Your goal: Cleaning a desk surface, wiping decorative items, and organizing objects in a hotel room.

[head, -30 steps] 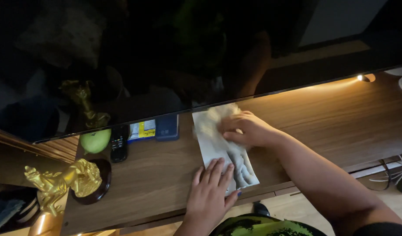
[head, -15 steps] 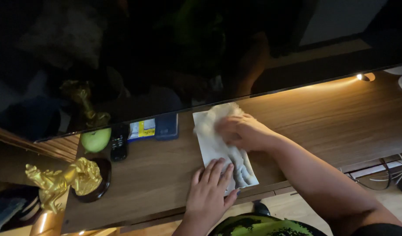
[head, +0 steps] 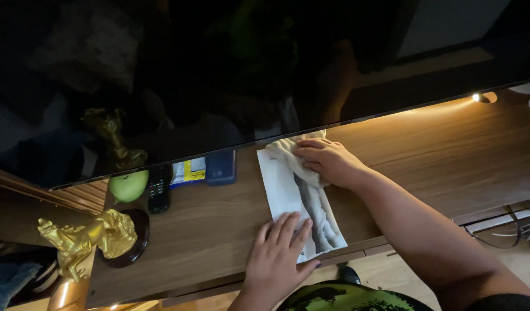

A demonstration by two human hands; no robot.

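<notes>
- The pale cloth (head: 299, 201) is lying flat on the wooden table (head: 449, 155), just in front of the dark screen (head: 219, 69), with its near corner reaching the table's front edge.
- Your left hand (head: 282, 253) is pressing that near end down, fingers (head: 288, 226) spread flat and grasping nothing.
- Your right hand (head: 328, 161) is bearing on the bunched far end, fingers loosely curled over the folds.
- If you are pushing too hard, the cloth could be sliding off the edge or nudging the blue case (head: 220, 167) beside it.
</notes>
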